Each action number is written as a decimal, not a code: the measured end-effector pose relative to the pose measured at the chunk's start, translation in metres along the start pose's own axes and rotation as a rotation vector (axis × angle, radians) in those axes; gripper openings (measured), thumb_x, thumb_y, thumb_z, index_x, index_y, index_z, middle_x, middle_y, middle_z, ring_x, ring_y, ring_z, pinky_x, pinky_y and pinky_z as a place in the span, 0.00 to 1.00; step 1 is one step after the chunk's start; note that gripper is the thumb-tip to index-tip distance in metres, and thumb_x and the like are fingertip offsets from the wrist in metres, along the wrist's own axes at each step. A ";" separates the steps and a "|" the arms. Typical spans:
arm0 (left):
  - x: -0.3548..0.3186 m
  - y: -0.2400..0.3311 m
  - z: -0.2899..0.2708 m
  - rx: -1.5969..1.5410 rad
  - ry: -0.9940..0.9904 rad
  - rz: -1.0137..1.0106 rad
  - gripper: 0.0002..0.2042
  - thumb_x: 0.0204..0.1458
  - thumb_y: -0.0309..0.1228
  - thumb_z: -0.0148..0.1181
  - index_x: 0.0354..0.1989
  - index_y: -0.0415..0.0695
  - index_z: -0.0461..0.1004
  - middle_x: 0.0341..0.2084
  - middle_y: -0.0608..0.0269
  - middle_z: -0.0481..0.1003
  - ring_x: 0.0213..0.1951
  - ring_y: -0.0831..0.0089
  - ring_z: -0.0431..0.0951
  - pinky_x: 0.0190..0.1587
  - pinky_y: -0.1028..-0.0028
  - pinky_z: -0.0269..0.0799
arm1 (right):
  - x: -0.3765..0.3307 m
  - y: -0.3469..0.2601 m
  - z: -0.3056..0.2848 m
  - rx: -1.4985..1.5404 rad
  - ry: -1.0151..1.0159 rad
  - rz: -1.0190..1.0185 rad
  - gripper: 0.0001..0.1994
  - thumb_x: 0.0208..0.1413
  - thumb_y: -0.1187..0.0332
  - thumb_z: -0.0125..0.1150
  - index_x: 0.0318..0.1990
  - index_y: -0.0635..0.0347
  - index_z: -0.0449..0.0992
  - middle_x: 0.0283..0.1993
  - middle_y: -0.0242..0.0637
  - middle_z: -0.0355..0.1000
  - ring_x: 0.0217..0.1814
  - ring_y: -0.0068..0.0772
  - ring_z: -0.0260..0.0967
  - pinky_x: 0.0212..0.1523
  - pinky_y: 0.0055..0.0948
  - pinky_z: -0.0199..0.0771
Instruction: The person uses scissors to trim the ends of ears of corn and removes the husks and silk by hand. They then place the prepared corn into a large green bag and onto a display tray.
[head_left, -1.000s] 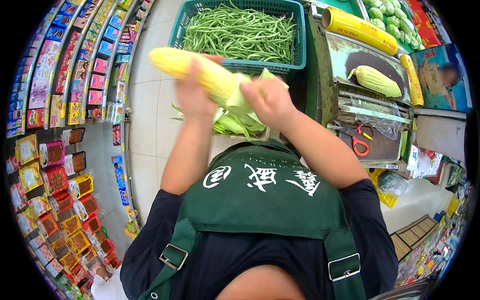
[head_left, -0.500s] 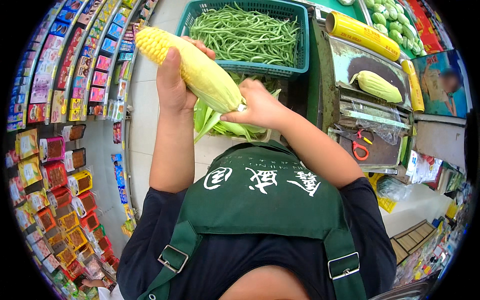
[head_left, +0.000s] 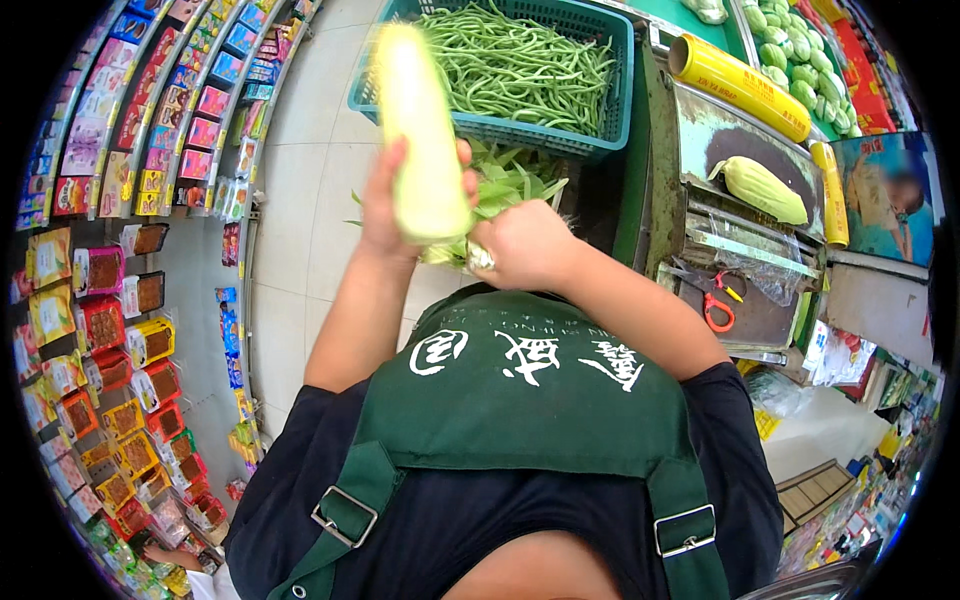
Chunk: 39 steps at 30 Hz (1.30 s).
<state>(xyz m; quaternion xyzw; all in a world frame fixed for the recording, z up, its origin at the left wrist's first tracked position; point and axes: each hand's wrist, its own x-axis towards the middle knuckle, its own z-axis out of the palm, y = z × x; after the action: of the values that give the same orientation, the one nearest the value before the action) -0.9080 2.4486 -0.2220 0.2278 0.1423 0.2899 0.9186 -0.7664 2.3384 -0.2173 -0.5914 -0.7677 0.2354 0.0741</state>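
Pale yellow-green, a corn cob [head_left: 425, 140] blurs in front of me, its far end aimed between eleven and twelve o'clock, read from my apron [head_left: 540, 400]. The fingers of my left hand [head_left: 385, 205] wrap its lower half, showing on both sides; those of my right hand [head_left: 528, 245] are curled tight beside its butt, a pale scrap [head_left: 481, 259] peeping from them. Whether that is stalk or leaf, I cannot tell.

By my reading, this cob is mostly husked: no coarse leaves hang from it, though the blur hides whether a thin inner layer clings. Green husks [head_left: 510, 182] lie heaped at twelve o'clock, just beyond my right hand. A second cob [head_left: 762, 190], on the table [head_left: 693, 110] at two o'clock, looks fully wrapped, so that one appears left to do.

Edges crowd my right: the table's side runs from one to two o'clock, yellow film rolls [head_left: 740, 88] border its far parts, and orange-handled scissors [head_left: 718, 312] lie at three. At twelve, past the husks, the teal basket [head_left: 570, 143] of green beans [head_left: 525, 80] has its near-left corner overlapped in view by the cob. The widest gap looks to be toward ten and eleven, where floor tiles [head_left: 300, 200] separate my left forearm [head_left: 345, 320] from snack packets [head_left: 102, 273].
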 end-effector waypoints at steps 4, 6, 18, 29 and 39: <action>-0.002 0.006 -0.044 0.123 0.036 -0.155 0.28 0.63 0.52 0.43 0.56 0.36 0.64 0.40 0.48 0.75 0.35 0.58 0.80 0.34 0.62 0.80 | -0.004 0.014 0.008 0.067 0.031 0.054 0.17 0.49 0.53 0.64 0.35 0.57 0.74 0.28 0.46 0.76 0.32 0.50 0.75 0.36 0.46 0.74; -0.011 0.004 -0.051 0.178 0.038 -0.054 0.29 0.63 0.53 0.41 0.58 0.37 0.62 0.41 0.48 0.74 0.36 0.58 0.80 0.38 0.60 0.80 | 0.003 0.026 0.029 0.213 0.324 0.002 0.21 0.47 0.54 0.67 0.42 0.61 0.72 0.38 0.51 0.74 0.42 0.53 0.73 0.43 0.46 0.73; -0.019 -0.031 -0.004 0.801 0.031 0.141 0.35 0.55 0.33 0.63 0.67 0.37 0.52 0.56 0.54 0.67 0.53 0.64 0.73 0.57 0.65 0.69 | 0.037 0.019 -0.040 1.491 0.662 0.052 0.26 0.65 0.48 0.53 0.50 0.68 0.73 0.42 0.36 0.74 0.45 0.24 0.70 0.48 0.24 0.70; -0.023 -0.058 0.018 1.090 -0.002 0.391 0.39 0.58 0.43 0.61 0.68 0.37 0.46 0.59 0.53 0.63 0.60 0.63 0.66 0.63 0.64 0.61 | 0.037 -0.011 -0.063 1.685 1.043 0.183 0.25 0.69 0.51 0.43 0.28 0.64 0.71 0.28 0.40 0.74 0.30 0.32 0.70 0.38 0.34 0.74; -0.011 -0.037 -0.008 0.157 0.107 0.181 0.31 0.56 0.53 0.60 0.57 0.39 0.62 0.49 0.55 0.71 0.48 0.63 0.76 0.50 0.64 0.75 | 0.006 -0.005 -0.043 1.751 0.550 0.079 0.28 0.71 0.49 0.35 0.18 0.53 0.55 0.17 0.27 0.51 0.19 0.21 0.44 0.21 0.25 0.45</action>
<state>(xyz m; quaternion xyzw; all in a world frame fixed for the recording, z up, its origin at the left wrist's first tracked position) -0.9023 2.4181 -0.2461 0.2951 0.1921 0.3712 0.8592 -0.7553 2.3546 -0.1782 -0.3849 -0.2498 0.5863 0.6676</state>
